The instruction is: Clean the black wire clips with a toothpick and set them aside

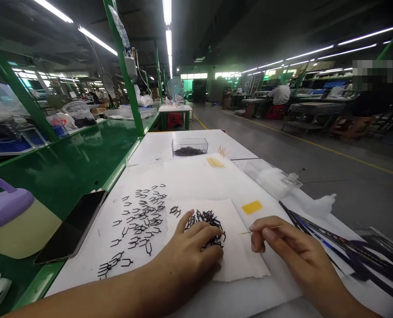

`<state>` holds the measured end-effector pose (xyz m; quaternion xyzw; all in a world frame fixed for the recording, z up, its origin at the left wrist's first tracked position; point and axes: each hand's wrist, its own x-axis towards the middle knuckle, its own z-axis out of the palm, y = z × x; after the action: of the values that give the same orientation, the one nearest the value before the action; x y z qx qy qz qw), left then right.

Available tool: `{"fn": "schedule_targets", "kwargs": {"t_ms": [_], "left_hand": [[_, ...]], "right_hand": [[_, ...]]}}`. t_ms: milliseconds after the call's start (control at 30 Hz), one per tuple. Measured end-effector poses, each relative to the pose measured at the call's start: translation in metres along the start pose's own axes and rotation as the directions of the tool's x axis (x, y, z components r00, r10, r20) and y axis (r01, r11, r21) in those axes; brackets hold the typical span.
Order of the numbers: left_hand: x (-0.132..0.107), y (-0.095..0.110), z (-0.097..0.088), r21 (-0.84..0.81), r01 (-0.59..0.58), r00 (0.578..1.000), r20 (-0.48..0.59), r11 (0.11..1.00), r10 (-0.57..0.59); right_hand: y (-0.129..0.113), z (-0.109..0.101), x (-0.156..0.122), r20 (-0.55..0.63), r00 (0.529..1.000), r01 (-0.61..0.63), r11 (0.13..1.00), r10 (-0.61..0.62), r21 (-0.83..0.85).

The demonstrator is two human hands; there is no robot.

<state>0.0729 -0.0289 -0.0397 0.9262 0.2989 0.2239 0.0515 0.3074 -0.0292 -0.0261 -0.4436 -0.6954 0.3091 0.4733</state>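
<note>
A heap of small black two-pronged pieces [207,217] lies on a white sheet [239,260]. My left hand [196,243] rests over this heap, its thumb and index finger curled together among the pieces. Whatever sits between those fingertips is too small and partly hidden to make out. To the right, my right hand [282,243] pinches a thin wooden toothpick [245,233], its tip pointing left towards the heap. Just above that hand is a flat yellow pad [252,207]. Many more forked pieces [145,216] lie spread out to the left of the sheet.
A clear box [189,148] of dark pieces stands at the far side, near yellowish sticks [215,162]. Dark strips [345,247] and a plastic tray [269,176] lie right. At left are a phone [73,225] and a purple-topped container [17,221]. People sit farther off.
</note>
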Motion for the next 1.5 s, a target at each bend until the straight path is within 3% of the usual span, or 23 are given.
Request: {"fn": "schedule_targets", "kwargs": {"t_ms": [133,300,533,667,733,767,833,900,967,1267,1500], "left_hand": [[0.000,-0.002,-0.004,-0.124,0.121,0.992,-0.025,0.985,-0.125],[0.002,-0.003,-0.010,-0.171,0.328,0.937,-0.065,0.929,-0.343],[0.003,-0.003,-0.002,-0.149,0.369,0.928,0.012,0.917,-0.372],[0.005,-0.009,-0.031,-0.394,0.433,0.887,0.024,0.811,-0.462],[0.007,-0.016,-0.055,-0.351,0.459,0.872,0.005,0.816,-0.489],[0.007,-0.020,-0.065,-0.299,0.479,0.870,0.034,0.826,-0.492],[0.006,-0.026,-0.078,-0.193,0.561,0.826,0.182,0.805,-0.533],[0.005,-0.030,-0.080,-0.094,0.622,0.760,0.311,0.778,-0.570],[0.004,-0.030,-0.073,-0.038,0.635,0.732,0.350,0.772,-0.585],[0.014,-0.023,-0.042,-0.152,0.628,0.747,0.395,0.763,-0.536],[0.013,-0.021,-0.032,-0.354,0.568,0.823,0.226,0.743,-0.521]], "right_hand": [[-0.002,-0.001,-0.001,-0.015,1.000,-0.015,1.000,0.015,0.014],[0.000,-0.003,-0.003,-0.022,1.000,-0.022,0.999,0.023,0.039],[-0.003,-0.002,-0.003,-0.034,0.999,-0.036,0.999,0.036,0.013],[-0.005,-0.002,-0.004,-0.032,0.999,-0.015,1.000,0.015,0.023],[-0.006,-0.003,-0.004,-0.030,0.999,-0.021,1.000,0.021,0.017],[-0.006,-0.003,-0.004,-0.032,0.999,-0.021,1.000,0.021,0.010],[-0.005,-0.003,-0.005,-0.044,0.999,-0.020,1.000,0.020,-0.008],[-0.003,-0.003,-0.006,-0.051,0.998,-0.023,1.000,0.023,-0.016],[-0.001,-0.004,-0.007,-0.030,0.999,-0.019,1.000,0.018,-0.021],[0.000,-0.003,-0.007,-0.011,1.000,0.005,1.000,-0.005,-0.017],[-0.002,-0.002,-0.005,0.001,1.000,0.001,1.000,-0.001,-0.007]]}}
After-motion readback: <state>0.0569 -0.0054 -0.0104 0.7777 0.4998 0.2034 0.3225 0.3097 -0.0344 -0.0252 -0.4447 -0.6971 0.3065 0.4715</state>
